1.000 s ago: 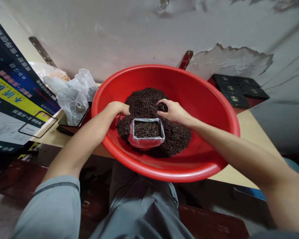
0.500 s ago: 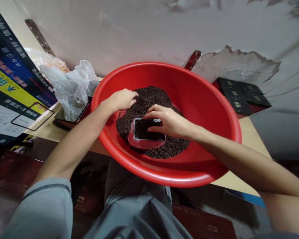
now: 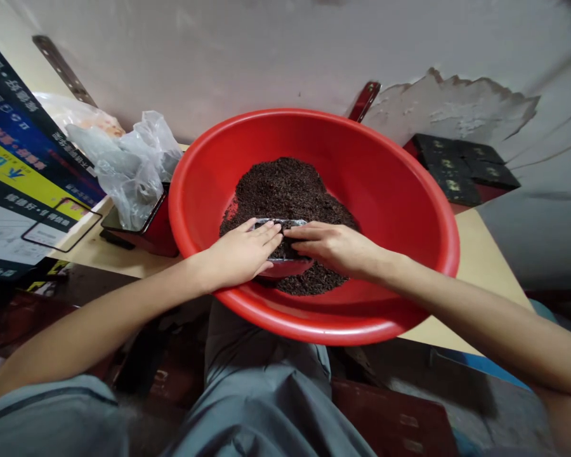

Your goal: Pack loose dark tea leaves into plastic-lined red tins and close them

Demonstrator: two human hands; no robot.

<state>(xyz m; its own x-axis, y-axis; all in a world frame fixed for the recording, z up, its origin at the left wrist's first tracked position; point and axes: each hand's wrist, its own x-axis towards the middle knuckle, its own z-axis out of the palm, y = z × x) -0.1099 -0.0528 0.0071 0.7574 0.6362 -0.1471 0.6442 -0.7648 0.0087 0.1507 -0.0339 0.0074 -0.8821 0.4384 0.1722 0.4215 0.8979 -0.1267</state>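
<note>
A big red basin (image 3: 400,190) holds a heap of dark loose tea leaves (image 3: 285,187). At the near side of the heap sits a small plastic-lined box (image 3: 285,265), filled with the same leaves. My left hand (image 3: 240,254) lies flat on top of the box, fingers stretched out toward the right. My right hand (image 3: 333,244) lies flat on the box from the other side, fingertips meeting those of the left. Both hands cover most of the box; only its far rim and its pinkish front show.
Clear plastic bags (image 3: 128,165) sit on a dark red box left of the basin. A printed carton (image 3: 19,171) stands at the far left. Black packets (image 3: 461,171) are stacked at the right, against a peeling wall. The basin rests on a pale table (image 3: 476,254) above my lap.
My left hand came off the heap and down onto the box. My right hand, which carried leaves to the box, now lies flat on it beside the left.
</note>
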